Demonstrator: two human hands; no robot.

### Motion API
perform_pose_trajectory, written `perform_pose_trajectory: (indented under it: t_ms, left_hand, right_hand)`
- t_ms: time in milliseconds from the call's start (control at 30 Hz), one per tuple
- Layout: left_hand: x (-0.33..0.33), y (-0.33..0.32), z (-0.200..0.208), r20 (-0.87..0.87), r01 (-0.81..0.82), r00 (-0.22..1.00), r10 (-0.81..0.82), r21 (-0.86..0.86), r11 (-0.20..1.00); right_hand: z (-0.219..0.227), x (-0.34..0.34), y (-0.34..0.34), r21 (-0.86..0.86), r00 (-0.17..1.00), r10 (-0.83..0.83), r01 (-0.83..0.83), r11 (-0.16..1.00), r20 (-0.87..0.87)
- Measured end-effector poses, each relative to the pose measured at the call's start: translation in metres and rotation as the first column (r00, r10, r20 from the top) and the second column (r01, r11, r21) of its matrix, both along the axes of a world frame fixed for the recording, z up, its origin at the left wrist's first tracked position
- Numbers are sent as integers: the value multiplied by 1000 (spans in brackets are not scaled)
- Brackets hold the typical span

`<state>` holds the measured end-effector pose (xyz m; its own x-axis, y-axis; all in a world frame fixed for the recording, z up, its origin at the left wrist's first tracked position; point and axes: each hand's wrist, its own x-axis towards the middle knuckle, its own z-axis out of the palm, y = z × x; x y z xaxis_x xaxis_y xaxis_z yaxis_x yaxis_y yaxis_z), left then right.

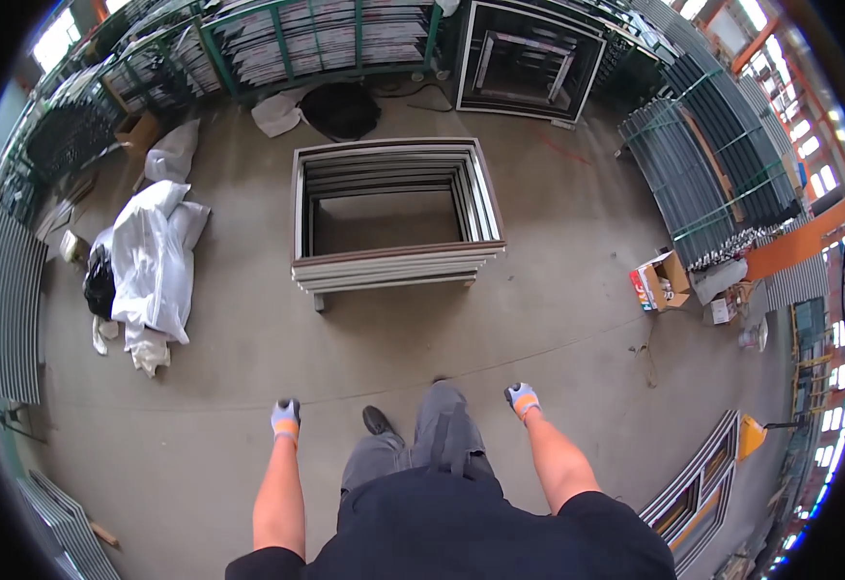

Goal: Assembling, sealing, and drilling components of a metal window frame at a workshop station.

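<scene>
My left hand (286, 418), in a grey, orange and dark-tipped glove, hangs over the floor left of my legs. Its fingers are curled in, and nothing shows in them. My right hand (522, 399), gloved the same way, is held out on the other side, also closed with nothing visible in it. Neither hand touches anything. Ahead of me lies a stack of rectangular window frames (398, 259), grey-white with a brown top edge, raised on low supports. A gap of floor separates both hands from the stack.
White sacks (157, 256) and a black bag (99, 280) lie at left. Green racks (282, 43) and a dark framed window (530, 63) stand at the back. Bundled profiles (693, 174) and an open carton (661, 281) are at right, with leaning frames (701, 488) nearer me.
</scene>
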<state>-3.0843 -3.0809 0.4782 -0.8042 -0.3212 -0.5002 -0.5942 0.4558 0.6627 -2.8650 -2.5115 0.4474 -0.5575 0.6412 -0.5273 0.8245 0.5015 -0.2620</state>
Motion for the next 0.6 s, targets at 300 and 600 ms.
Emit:
perform_pose_trajectory:
  t_ms: [300, 600]
  left_hand:
    - [-431, 282, -98, -20, 89, 996, -88, 122, 989]
    - [-619, 454, -371, 570, -644, 707, 418, 277, 713]
  right_hand:
    - [-140, -413, 222, -10, 990, 74, -73, 997, 122]
    - [-322, -779, 442, 159, 997, -48, 58, 986, -62]
